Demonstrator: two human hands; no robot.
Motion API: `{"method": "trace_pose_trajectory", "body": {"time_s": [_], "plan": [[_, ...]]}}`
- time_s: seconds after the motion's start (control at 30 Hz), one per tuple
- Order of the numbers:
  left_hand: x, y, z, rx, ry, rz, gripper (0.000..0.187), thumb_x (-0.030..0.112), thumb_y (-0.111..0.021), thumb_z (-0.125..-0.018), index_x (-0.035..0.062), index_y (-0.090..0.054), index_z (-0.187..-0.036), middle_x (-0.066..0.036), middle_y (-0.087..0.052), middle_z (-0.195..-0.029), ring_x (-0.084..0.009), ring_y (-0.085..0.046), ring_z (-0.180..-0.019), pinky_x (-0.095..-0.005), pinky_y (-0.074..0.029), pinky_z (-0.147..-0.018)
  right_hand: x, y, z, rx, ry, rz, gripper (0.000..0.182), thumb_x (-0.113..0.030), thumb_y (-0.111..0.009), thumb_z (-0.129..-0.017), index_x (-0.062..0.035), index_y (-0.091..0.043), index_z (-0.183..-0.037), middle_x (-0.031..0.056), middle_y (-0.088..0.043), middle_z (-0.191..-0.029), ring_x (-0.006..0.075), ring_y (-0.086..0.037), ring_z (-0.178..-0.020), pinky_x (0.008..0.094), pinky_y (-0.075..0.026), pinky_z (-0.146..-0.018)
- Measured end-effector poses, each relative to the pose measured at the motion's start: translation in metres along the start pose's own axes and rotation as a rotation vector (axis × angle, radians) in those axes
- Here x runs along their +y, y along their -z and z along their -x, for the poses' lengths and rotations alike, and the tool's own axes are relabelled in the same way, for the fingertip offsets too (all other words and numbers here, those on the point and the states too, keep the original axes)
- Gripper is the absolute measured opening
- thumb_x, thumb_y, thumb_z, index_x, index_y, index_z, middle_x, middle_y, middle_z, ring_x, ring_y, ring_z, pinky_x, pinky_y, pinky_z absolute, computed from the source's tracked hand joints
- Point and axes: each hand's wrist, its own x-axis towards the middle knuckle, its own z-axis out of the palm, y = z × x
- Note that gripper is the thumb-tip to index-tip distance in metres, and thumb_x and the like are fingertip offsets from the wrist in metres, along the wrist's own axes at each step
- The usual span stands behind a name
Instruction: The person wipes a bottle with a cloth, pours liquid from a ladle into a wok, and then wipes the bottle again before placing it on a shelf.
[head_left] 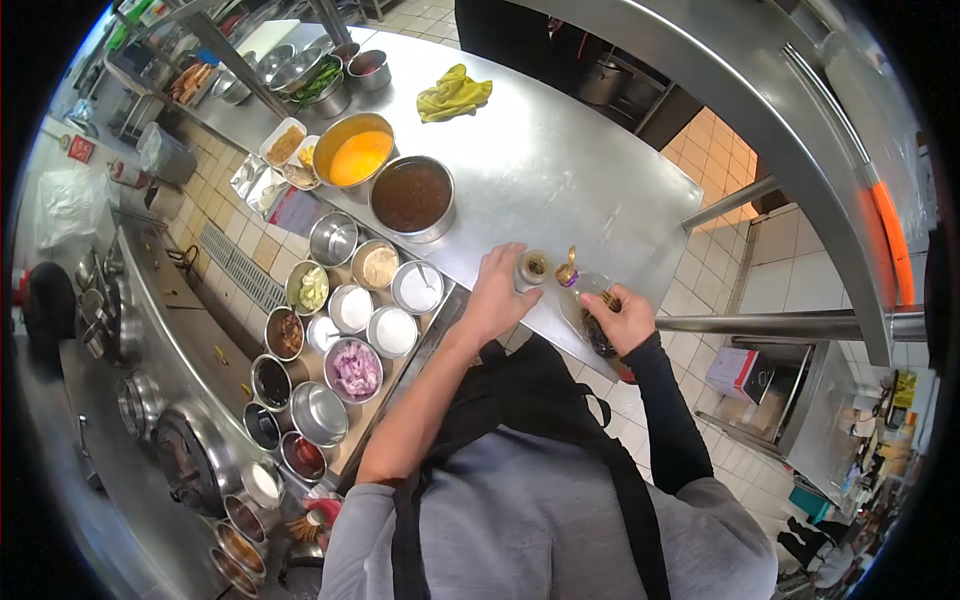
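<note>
The left hand grips a glass jar at its two o'clock; the right hand curls beside a clear container at nine o'clock, grip unclear.

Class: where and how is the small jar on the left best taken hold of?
Grip its side wall, coming from the left, as the left hand does. The jar looks round, suiting thumb and fingers on opposite sides; its mouth faces the camera, so a side grip should leave it clear.
</note>
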Motion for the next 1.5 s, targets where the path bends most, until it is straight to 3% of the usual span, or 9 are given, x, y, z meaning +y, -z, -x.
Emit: {"method": "trace_pose_trajectory", "body": {"time_s": [0.03,0.07,0.17,0.47,0.57,0.67,1.17,1.5], "plan": [[-0.001,-0.002,-0.001,0.014,-0.011,-0.023,0.068,0.015,-0.082,-0.084,0.0006,-0.053,-0.144,-0.019,-0.053,-0.144,-0.0373,-0.054,-0.13,-0.0411,-0.055,-0.098,-0.006,0.0,0.0,0.002,0.024,0.021,0.053,-0.05,-0.08,-0.09,0.0007,-0.068,-0.081,0.0145,-0.063,-0.065,0.0269,-0.059,-0.061,0.0407,-0.048,-0.061],[-0.002,-0.003,-0.001,0.01,-0.009,-0.017,0.067,0.015,-0.081,-0.084,0.0005,-0.054,-0.143,-0.019,-0.054,-0.143,-0.0379,-0.054,-0.13,-0.0414,-0.054,-0.1,-0.011,0.0,0.0,0.004,0.048,0.04,0.057,-0.054,-0.078,-0.09,0.0008,-0.069,-0.082,0.0207,-0.066,-0.067,0.0363,-0.064,-0.061,0.0448,-0.051,-0.063],[-0.003,-0.004,-0.001,0.01,-0.009,-0.002,0.063,0.015,-0.081,-0.085,0.0003,-0.055,-0.14,-0.02,-0.057,-0.14,-0.0395,-0.053,-0.131,-0.0425,-0.049,-0.106,-0.024,0.003,-0.002,-0.052,0.019,0.085,0.057,-0.055,-0.077,-0.091,0.0009,-0.071,-0.084,0.0223,-0.068,-0.07,0.0405,-0.068,-0.067,0.0466,-0.052,-0.066],[-0.002,-0.001,-0.002,0.008,-0.005,0.023,0.061,0.016,-0.079,-0.086,-0.0001,-0.056,-0.14,-0.021,-0.057,-0.139,-0.0413,-0.052,-0.133,-0.0446,-0.043,-0.114,-0.039,0.007,-0.01,-0.117,-0.001,0.179,0.061,-0.056,-0.077,-0.09,0.0048,-0.07,-0.084,0.0256,-0.066,-0.069,0.0422,-0.068,-0.068,0.0478,-0.053,-0.067],[-0.002,-0.001,-0.002,-0.001,0.006,0.029,0.061,0.016,-0.079,-0.086,-0.0003,-0.055,-0.14,-0.021,-0.057,-0.139,-0.041,-0.051,-0.133,-0.0443,-0.042,-0.114,-0.046,0.007,-0.009,-0.067,0.049,0.215,0.056,-0.048,-0.081,-0.09,0.0056,-0.07,-0.082,0.0197,-0.062,-0.063,0.028,-0.06,-0.057,0.043,-0.05,-0.062],[-0.001,-0.002,-0.002,-0.002,0.012,0.036,0.061,0.015,-0.079,-0.086,-0.0008,-0.055,-0.14,-0.021,-0.057,-0.139,-0.0408,-0.051,-0.134,-0.0441,-0.042,-0.114,-0.053,0.011,-0.011,-0.104,0.027,0.242,0.06,-0.055,-0.076,-0.09,0.0049,-0.072,-0.083,0.0267,-0.066,-0.07,0.0434,-0.069,-0.07,0.0487,-0.053,-0.068],[0.002,0.002,-0.001,-0.027,0.025,0.049,0.063,0.014,-0.079,-0.086,-0.002,-0.054,-0.141,-0.022,-0.057,-0.14,-0.0403,-0.051,-0.134,-0.0445,-0.042,-0.114,-0.072,0.017,-0.018,-0.126,0.079,0.411,0.064,-0.056,-0.076,-0.089,0.0083,-0.072,-0.083,0.032,-0.065,-0.073,0.0484,-0.07,-0.078,0.0521,-0.054,-0.074],[-0.003,-0.003,-0.001,-0.008,0.011,0.061,0.064,0.013,-0.081,-0.084,-0.001,-0.055,-0.141,-0.021,-0.057,-0.138,-0.0401,-0.052,-0.133,-0.0439,-0.043,-0.113,-0.08,0.02,-0.026,-0.151,0.108,0.474,0.069,-0.058,-0.077,-0.088,0.0106,-0.07,-0.077,0.033,-0.06,-0.068,0.0475,-0.066,-0.069,0.0519,-0.051,-0.067]]}}
